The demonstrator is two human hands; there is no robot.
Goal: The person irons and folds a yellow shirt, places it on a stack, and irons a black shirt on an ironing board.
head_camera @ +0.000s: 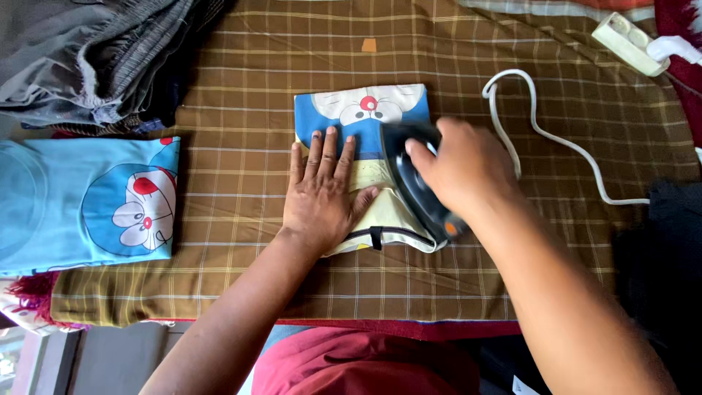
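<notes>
Garment (365, 121), small and folded, lies mid-cloth on the brown checked ironing cloth (241, 278), its long axis running away from the person: a blue panel with a cartoon cat face at the far end, pale yellow with a dark trim nearer.

Going left to right: a heap of grey and dark clothes (95, 58) fills the far left corner. Below it sits a folded light-blue shirt (88, 205) printed with a round cartoon cat picture, well apart from the garment. The left hand (322, 201) then lies flat on the garment's left half, fingers spread and pointing away, gripping nothing. Just beside it, the right hand (464, 164) has its grip closed round the handle of a dark iron (413, 183), which rests on the garment's right half with its length roughly along the garment's axis. Both hands touch the garment. Right of that, a white cord (541, 132) snakes over the cloth, and a white power strip (629, 44) sits at the far right corner.
</notes>
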